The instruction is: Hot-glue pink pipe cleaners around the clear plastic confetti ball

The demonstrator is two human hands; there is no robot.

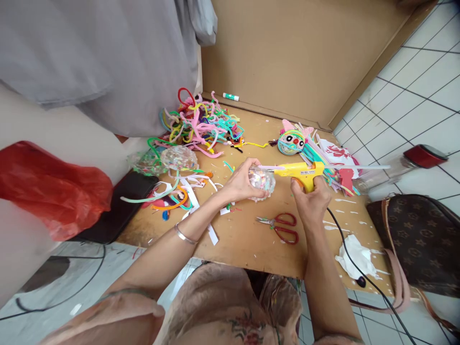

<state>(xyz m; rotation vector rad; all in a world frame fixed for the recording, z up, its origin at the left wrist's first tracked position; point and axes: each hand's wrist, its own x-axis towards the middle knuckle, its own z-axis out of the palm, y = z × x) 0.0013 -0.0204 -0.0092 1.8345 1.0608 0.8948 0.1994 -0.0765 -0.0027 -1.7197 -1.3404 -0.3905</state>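
The left hand (pixel 237 183) is curled around a clear ball (pixel 261 180) filled with coloured bits, thumb and fingers pinching it from its left side, above the middle of the desk (pixel 244 242). The right hand (pixel 312 199) is wrapped round the grip of a yellow glue gun (pixel 301 169); whether its trigger is squeezed, I cannot tell. The key relation is between nozzle and ball: the gun's long axis runs nearly level from right to left, with the glue stick (pixel 364 166) jutting out behind and the nozzle end at the ball's upper right edge. Whether the tip touches the ball or sits just beside it is unclear. The ball lies left of the right hand, and the left hand is the nearer one to it. Red-handled scissors (pixel 282 227) rest on the desk, below and between the hands.
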